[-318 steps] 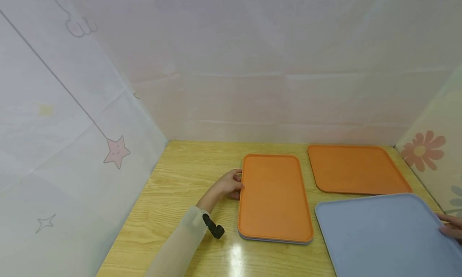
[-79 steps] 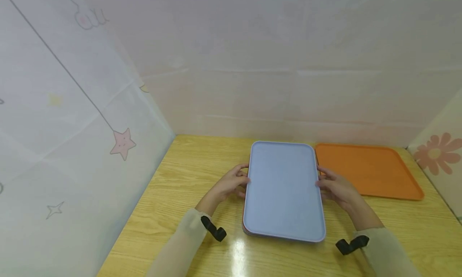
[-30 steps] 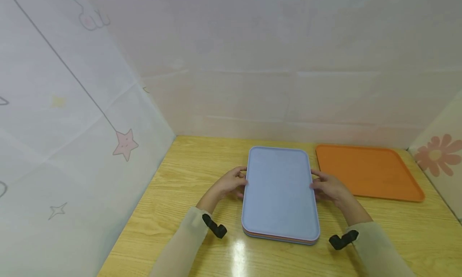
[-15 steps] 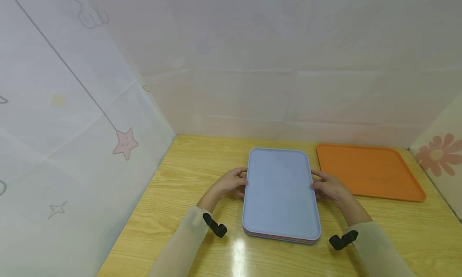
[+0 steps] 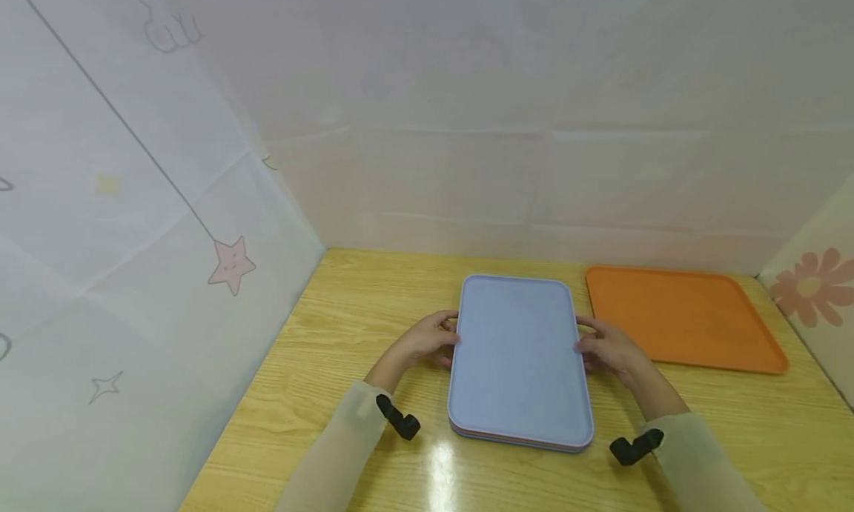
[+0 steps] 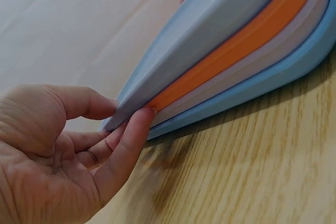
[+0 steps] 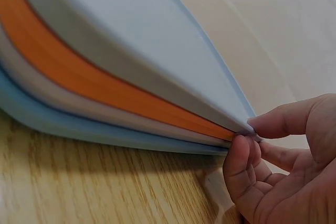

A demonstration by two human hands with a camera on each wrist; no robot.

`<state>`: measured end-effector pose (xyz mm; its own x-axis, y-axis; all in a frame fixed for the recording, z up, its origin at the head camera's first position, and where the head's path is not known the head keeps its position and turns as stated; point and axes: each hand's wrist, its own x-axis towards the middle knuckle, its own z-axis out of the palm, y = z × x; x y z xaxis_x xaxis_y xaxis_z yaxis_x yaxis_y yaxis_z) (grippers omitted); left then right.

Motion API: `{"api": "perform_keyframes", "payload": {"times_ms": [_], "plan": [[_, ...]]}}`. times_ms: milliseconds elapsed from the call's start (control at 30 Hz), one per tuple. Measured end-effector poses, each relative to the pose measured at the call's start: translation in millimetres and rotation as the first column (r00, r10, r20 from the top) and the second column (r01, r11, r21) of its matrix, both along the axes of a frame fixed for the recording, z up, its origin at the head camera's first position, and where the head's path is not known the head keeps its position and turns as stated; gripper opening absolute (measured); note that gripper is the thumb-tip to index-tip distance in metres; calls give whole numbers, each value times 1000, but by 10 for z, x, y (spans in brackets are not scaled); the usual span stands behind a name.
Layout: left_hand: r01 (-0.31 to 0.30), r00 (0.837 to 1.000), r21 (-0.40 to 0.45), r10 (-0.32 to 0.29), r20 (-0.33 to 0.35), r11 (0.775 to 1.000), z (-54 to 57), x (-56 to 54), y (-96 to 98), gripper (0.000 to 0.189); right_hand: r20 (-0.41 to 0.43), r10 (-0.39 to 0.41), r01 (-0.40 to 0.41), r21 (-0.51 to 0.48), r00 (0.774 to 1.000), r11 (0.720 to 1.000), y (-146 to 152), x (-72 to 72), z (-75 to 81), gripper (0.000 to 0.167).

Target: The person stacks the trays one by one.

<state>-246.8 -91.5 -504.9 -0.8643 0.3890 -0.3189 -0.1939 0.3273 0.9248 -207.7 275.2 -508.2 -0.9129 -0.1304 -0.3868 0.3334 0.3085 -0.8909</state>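
Note:
A light blue rectangular tray [image 5: 520, 356] lies on top of a neat stack in the middle of the table, long side pointing away from me. Beneath it, the left wrist view shows the edges of an orange tray [image 6: 236, 43], a pale pinkish-grey tray [image 6: 247, 68] and a blue tray [image 6: 262, 92] at the bottom. My left hand [image 5: 425, 337] grips the left long edge, thumb at the top tray's rim and fingers against the stack's side. On the opposite edge, my right hand [image 5: 610, 350] holds the rim in the same way.
Another orange tray [image 5: 687, 319] lies crosswise at the back right, beyond my right hand. The wooden table [image 5: 320, 334] ends at a pale cloth backdrop [image 5: 467, 164] behind and at printed side walls. Black wrist mounts [image 5: 399, 417] sit on both sleeves.
The light blue tray, earlier held at the right by my right hand, has moved left onto the stack and covers its orange tray. Over the last second, hands and stack barely moved.

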Motion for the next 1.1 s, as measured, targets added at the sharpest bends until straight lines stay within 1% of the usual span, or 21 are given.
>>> {"api": "perform_keyframes", "payload": {"times_ms": [67, 367, 500, 667, 767, 900, 1100], "plan": [[-1, 1000, -6, 1, 1, 1000, 5, 3, 1, 65, -4, 7, -7, -8, 1000, 1000, 7, 3, -3, 76], [-2, 1000, 0, 2, 13, 1000, -25, -1, -32, 65, 21, -9, 9, -20, 1000, 1000, 7, 9, -65, 73], [-9, 1000, 3, 9, 11, 1000, -8, -9, -30, 65, 15, -11, 12, -38, 1000, 999, 11, 23, -73, 73], [-11, 1000, 9, 11, 13, 1000, 16, -19, -22, 65, -7, -20, 20, -47, 1000, 999, 52, 60, -49, 67], [-9, 1000, 13, 9, 18, 1000, 11, -28, -23, 65, -34, -23, 21, -55, 999, 998, 144, 87, -17, 64], [-13, 1000, 8, 13, 19, 1000, 0, -31, -25, 65, -66, -18, 14, -70, 998, 997, 322, 132, 24, 64], [-21, 1000, -2, 21, 14, 1000, -25, -22, -7, 64, -60, -43, 40, -56, 997, 998, 616, 244, 44, 69]]}}
